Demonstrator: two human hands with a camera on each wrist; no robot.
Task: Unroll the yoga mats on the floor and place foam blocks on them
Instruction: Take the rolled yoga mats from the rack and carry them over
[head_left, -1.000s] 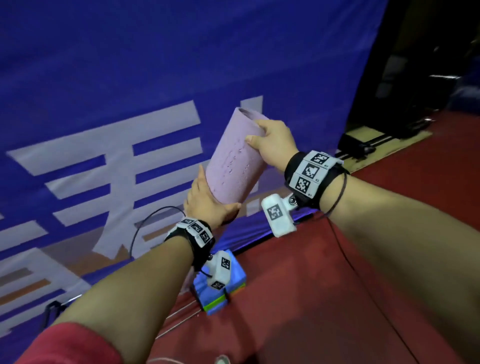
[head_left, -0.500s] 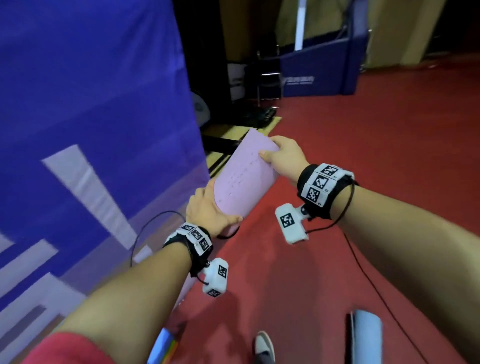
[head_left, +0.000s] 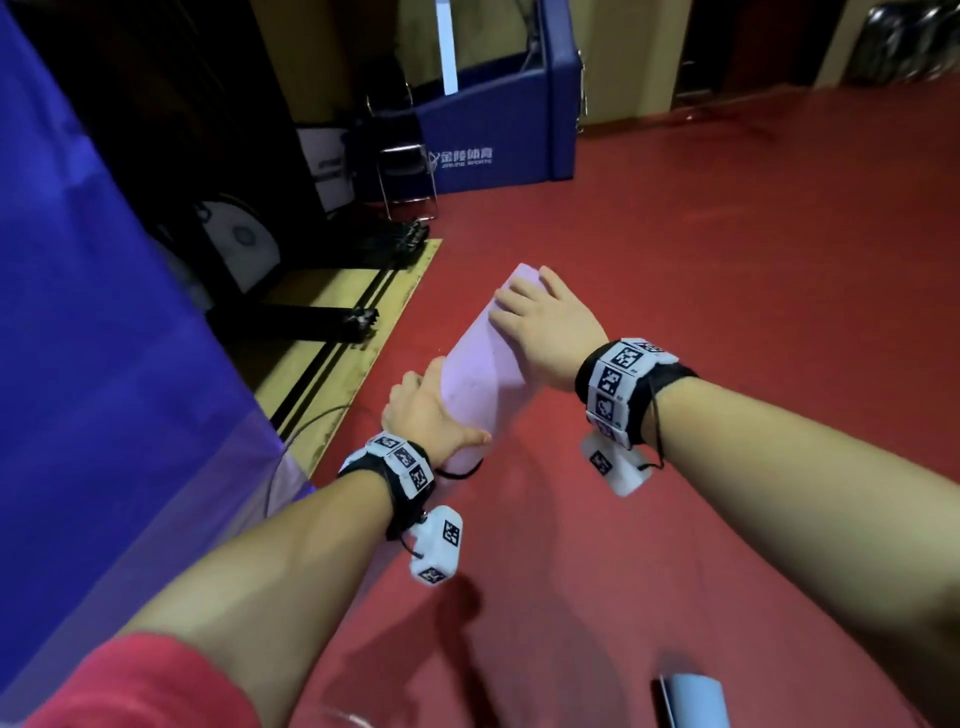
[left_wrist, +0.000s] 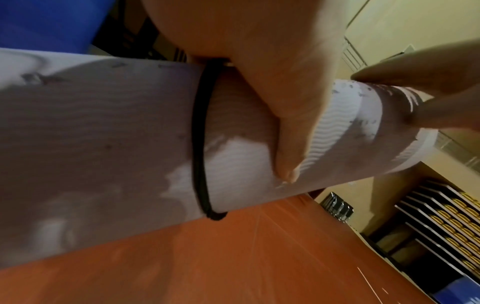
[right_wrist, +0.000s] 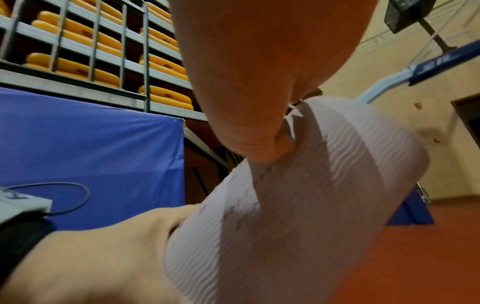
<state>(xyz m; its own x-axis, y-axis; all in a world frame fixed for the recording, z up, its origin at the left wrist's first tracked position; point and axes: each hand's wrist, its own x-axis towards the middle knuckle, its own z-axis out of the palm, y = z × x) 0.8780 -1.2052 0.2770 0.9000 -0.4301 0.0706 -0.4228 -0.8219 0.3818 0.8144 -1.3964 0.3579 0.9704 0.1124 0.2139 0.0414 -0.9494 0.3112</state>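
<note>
the left hand (head_left: 423, 418) is wrapped round the near end of a rolled lilac yoga mat (head_left: 480, 379), its far end is gripped by the right hand (head_left: 545, 325), and it is held above the red floor (head_left: 727, 270).

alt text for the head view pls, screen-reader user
Two bare hands hold a rolled pale-purple yoga mat above a red floor: the left hand grips its near end, the right hand its far end. A blue banner hangs left; a light-blue rolled mat lies bottom right.
</note>
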